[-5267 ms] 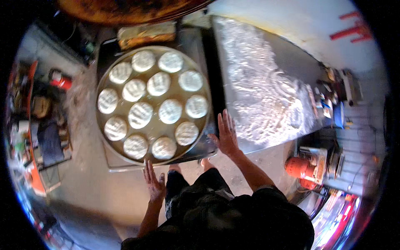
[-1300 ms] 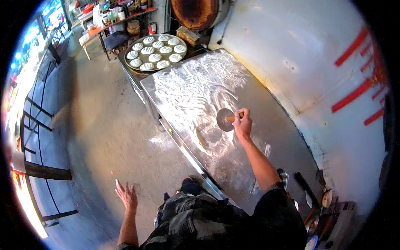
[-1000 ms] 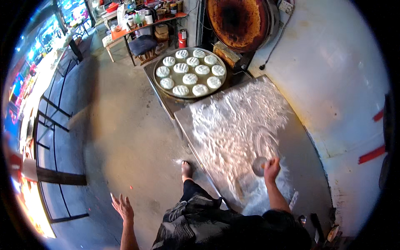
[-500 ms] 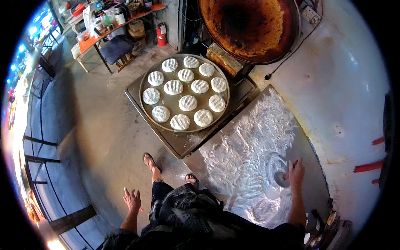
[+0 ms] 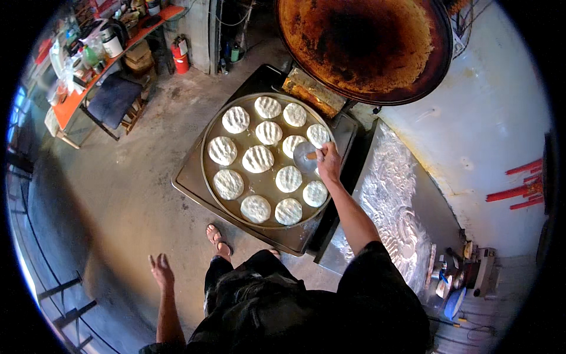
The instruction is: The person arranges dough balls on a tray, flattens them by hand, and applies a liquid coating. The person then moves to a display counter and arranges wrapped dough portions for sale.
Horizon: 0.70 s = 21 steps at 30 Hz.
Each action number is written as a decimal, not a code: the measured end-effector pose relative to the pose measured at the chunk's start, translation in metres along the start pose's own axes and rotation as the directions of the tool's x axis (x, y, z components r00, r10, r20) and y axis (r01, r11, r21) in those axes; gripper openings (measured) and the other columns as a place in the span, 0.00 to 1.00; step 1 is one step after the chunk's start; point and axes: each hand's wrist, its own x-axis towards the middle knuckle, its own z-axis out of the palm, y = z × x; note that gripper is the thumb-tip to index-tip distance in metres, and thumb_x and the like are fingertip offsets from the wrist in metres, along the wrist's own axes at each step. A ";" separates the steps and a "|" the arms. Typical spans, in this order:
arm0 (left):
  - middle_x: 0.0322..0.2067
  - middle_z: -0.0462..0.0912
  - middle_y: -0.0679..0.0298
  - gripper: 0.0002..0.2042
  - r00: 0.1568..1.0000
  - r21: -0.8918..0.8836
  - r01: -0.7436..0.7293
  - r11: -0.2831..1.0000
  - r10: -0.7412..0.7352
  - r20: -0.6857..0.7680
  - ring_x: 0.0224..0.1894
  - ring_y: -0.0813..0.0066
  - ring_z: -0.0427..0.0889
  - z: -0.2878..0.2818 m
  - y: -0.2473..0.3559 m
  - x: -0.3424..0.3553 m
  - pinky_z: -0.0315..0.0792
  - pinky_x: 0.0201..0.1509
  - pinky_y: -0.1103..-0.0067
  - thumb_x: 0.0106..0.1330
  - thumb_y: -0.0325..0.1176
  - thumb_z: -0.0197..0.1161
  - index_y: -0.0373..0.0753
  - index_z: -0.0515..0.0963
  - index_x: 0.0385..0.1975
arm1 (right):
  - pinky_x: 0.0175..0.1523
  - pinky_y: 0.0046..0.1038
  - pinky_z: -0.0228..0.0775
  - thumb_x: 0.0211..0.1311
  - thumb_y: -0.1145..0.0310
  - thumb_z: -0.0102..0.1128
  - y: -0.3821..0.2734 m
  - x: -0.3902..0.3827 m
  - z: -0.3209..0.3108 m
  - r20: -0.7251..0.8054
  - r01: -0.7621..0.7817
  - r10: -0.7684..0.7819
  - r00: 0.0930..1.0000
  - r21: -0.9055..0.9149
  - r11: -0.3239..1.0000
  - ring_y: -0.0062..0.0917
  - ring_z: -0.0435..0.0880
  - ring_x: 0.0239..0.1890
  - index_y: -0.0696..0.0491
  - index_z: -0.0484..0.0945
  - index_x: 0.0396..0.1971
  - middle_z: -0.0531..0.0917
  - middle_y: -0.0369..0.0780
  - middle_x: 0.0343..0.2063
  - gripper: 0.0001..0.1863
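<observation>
My right hand (image 5: 328, 163) grips the short wooden handle of a round metal tool with a flat disc (image 5: 304, 156). The disc is over the right part of a wide round pan (image 5: 265, 182), partly hiding a dough round there. Several flat, floured dough rounds lie in the pan, many with grooves pressed across the top, such as one near the middle (image 5: 257, 159). Whether the disc touches the dough I cannot tell. Away to the lower left, my left hand (image 5: 161, 271) hangs above the floor, holding nothing, fingers apart.
The raised lid (image 5: 359, 47), scorched brown inside, stands behind the pan at upper right. A flour-covered metal table (image 5: 386, 194) adjoins the pan's stand (image 5: 197, 192) on the right. Far left are a cluttered orange table (image 5: 76, 100), a dark-cushioned stool (image 5: 115, 100) and a red fire extinguisher (image 5: 180, 56).
My right hand has carried the disc tool from the floury table leftward and forward over the pan. The view has shifted, and my left hand is lower at the left, still open.
</observation>
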 end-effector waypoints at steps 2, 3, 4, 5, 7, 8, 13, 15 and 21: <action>0.70 0.59 0.39 0.18 0.995 -0.030 0.099 0.995 -0.099 0.013 0.69 0.41 0.64 -0.029 -0.003 0.021 0.62 0.70 0.57 0.75 0.43 0.55 0.38 0.78 0.56 | 0.42 0.44 0.74 0.63 0.70 0.66 -0.005 0.016 0.022 0.046 -0.041 0.043 0.998 -0.043 0.998 0.46 0.83 0.38 0.55 0.71 0.44 0.83 0.49 0.34 0.14; 0.70 0.58 0.39 0.19 0.990 -0.051 0.141 0.989 -0.140 0.031 0.69 0.40 0.64 -0.044 -0.007 0.029 0.62 0.70 0.59 0.76 0.45 0.54 0.38 0.79 0.56 | 0.42 0.44 0.73 0.63 0.70 0.66 -0.004 0.022 0.030 0.040 -0.035 0.037 0.998 -0.056 0.998 0.47 0.83 0.38 0.55 0.71 0.44 0.83 0.49 0.33 0.14; 0.70 0.58 0.37 0.20 0.987 -0.032 0.160 0.987 -0.158 0.041 0.69 0.40 0.64 -0.053 -0.015 0.035 0.62 0.70 0.59 0.76 0.45 0.54 0.37 0.79 0.55 | 0.41 0.45 0.73 0.63 0.71 0.66 -0.001 0.028 0.038 0.035 -0.026 0.028 0.999 -0.066 0.997 0.47 0.83 0.37 0.55 0.71 0.43 0.82 0.49 0.33 0.14; 0.69 0.58 0.36 0.20 0.983 -0.014 0.178 0.984 -0.178 0.042 0.68 0.39 0.64 -0.058 -0.024 0.038 0.62 0.70 0.59 0.76 0.46 0.53 0.36 0.79 0.55 | 0.41 0.45 0.72 0.63 0.71 0.66 -0.002 0.035 0.046 0.028 -0.013 0.015 0.999 -0.070 0.997 0.47 0.83 0.37 0.55 0.71 0.43 0.82 0.49 0.33 0.14; 0.69 0.58 0.35 0.21 0.982 0.016 0.178 0.984 -0.179 0.063 0.68 0.39 0.65 -0.061 -0.047 0.036 0.62 0.69 0.59 0.76 0.46 0.52 0.35 0.79 0.54 | 0.40 0.46 0.72 0.62 0.71 0.66 -0.012 0.045 0.059 0.044 -0.007 0.012 0.999 -0.109 0.994 0.48 0.83 0.37 0.54 0.70 0.41 0.82 0.48 0.32 0.13; 0.69 0.58 0.34 0.21 0.981 0.035 0.178 0.983 -0.181 0.075 0.68 0.39 0.65 -0.065 -0.053 0.031 0.63 0.69 0.59 0.76 0.47 0.52 0.35 0.79 0.54 | 0.40 0.46 0.72 0.62 0.71 0.66 -0.018 0.049 0.064 0.040 -0.011 0.016 0.999 -0.136 0.991 0.48 0.83 0.36 0.54 0.70 0.40 0.82 0.48 0.31 0.13; 0.68 0.58 0.32 0.21 0.970 0.067 0.207 0.976 -0.214 0.116 0.68 0.37 0.63 -0.060 -0.036 0.016 0.62 0.69 0.58 0.76 0.45 0.51 0.33 0.79 0.54 | 0.38 0.46 0.71 0.61 0.72 0.66 -0.004 0.059 0.081 0.109 -0.039 0.060 0.992 -0.179 0.983 0.48 0.82 0.34 0.53 0.69 0.39 0.80 0.47 0.28 0.13; 0.68 0.58 0.32 0.21 0.959 0.092 0.235 0.968 -0.247 0.140 0.69 0.37 0.63 -0.056 -0.031 0.006 0.62 0.69 0.58 0.76 0.45 0.51 0.33 0.78 0.54 | 0.38 0.46 0.71 0.61 0.73 0.66 -0.002 0.059 0.086 0.108 -0.039 0.054 0.993 -0.138 0.990 0.48 0.81 0.33 0.53 0.69 0.38 0.79 0.47 0.28 0.13; 0.69 0.57 0.33 0.21 0.946 0.100 0.198 0.975 -0.217 0.239 0.69 0.37 0.61 -0.041 0.000 0.005 0.63 0.69 0.58 0.76 0.45 0.51 0.35 0.78 0.55 | 0.38 0.46 0.71 0.61 0.73 0.65 -0.001 0.056 0.090 0.132 -0.037 0.044 0.990 -0.054 0.998 0.49 0.82 0.35 0.54 0.68 0.39 0.80 0.48 0.29 0.13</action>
